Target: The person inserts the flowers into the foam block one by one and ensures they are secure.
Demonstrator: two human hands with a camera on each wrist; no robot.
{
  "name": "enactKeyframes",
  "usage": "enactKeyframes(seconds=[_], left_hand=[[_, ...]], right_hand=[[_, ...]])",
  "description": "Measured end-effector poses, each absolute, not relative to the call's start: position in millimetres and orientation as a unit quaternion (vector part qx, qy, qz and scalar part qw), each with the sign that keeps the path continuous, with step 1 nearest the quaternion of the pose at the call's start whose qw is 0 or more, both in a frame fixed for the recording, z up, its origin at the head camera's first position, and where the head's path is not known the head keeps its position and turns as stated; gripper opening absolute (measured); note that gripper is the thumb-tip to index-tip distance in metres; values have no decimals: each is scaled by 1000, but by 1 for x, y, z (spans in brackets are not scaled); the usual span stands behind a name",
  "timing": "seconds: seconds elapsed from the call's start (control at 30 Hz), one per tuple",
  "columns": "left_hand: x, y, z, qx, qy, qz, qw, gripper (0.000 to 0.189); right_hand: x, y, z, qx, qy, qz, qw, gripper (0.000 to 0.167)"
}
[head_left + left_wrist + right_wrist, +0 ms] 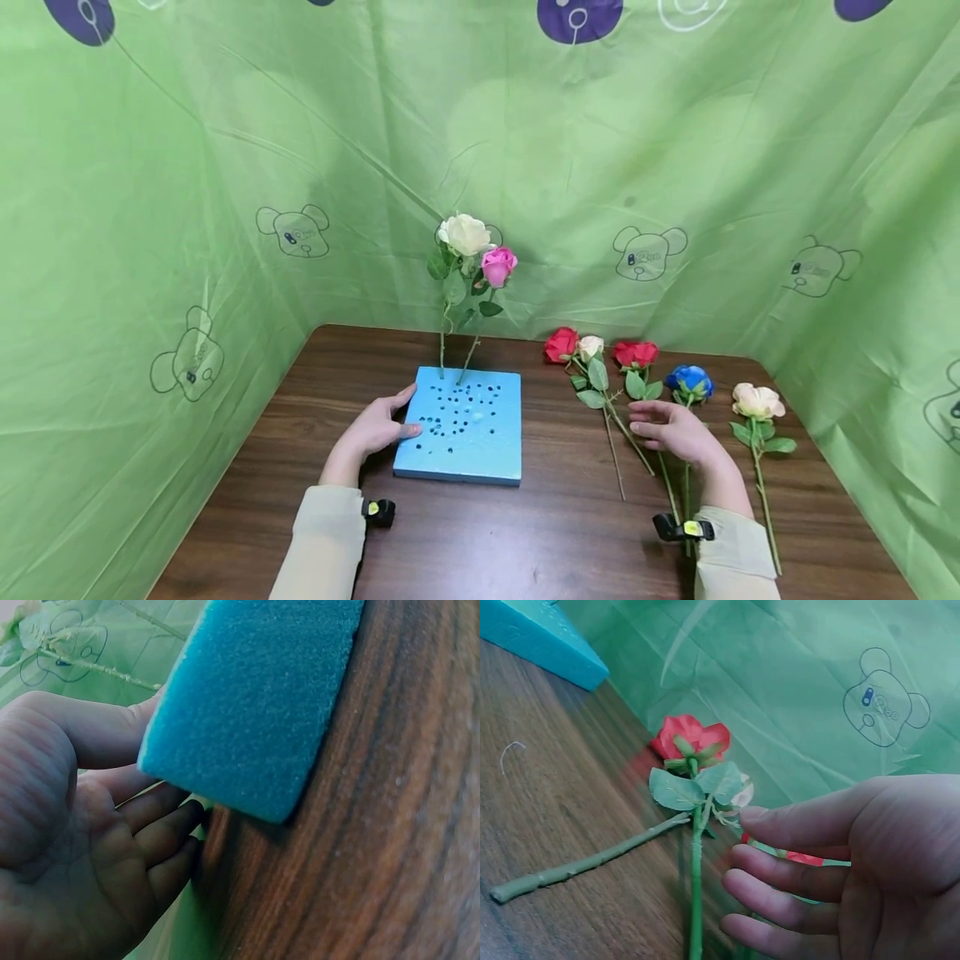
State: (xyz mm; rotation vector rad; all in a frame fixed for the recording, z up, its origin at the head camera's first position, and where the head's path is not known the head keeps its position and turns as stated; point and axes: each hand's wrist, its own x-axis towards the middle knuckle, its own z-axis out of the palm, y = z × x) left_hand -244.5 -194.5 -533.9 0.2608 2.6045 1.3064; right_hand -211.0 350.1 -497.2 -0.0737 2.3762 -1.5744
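In the head view, my left hand (377,427) holds the left edge of a light blue foam block (480,462) dotted with holes. Its thumb lies over the top near that edge; the other fingers (161,817) are along the side. A white rose (467,234) and a pink rose (498,267) stand upright in the block's back edge. My right hand (678,433) hovers with loosely bent fingers over the lying stems, holding nothing. Close by its fingertips are a red rose (636,353), a blue rose (691,382) and a green stem (696,892).
Another red rose (561,345) and a small cream rose (590,347) lie left of the right hand. A peach rose (758,401) lies to its right. All rest on a dark wooden table (465,542), with a green printed cloth (570,167) behind and at both sides.
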Motion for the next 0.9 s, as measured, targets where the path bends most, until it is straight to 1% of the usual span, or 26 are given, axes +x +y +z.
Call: enactKeyframes(seconds=[0.37, 0.53, 0.9], left_hand=[[-245, -197, -535, 94, 873, 466, 108, 87], [-243, -196, -535, 98, 874, 464, 109, 86], [-243, -195, -533, 92, 871, 471, 108, 86]], right_hand=[[-213, 343, -503, -14, 843, -515, 155, 53], [-214, 341, -505, -8, 851, -498, 163, 55], [-216, 339, -505, -7, 859, -487, 159, 55]])
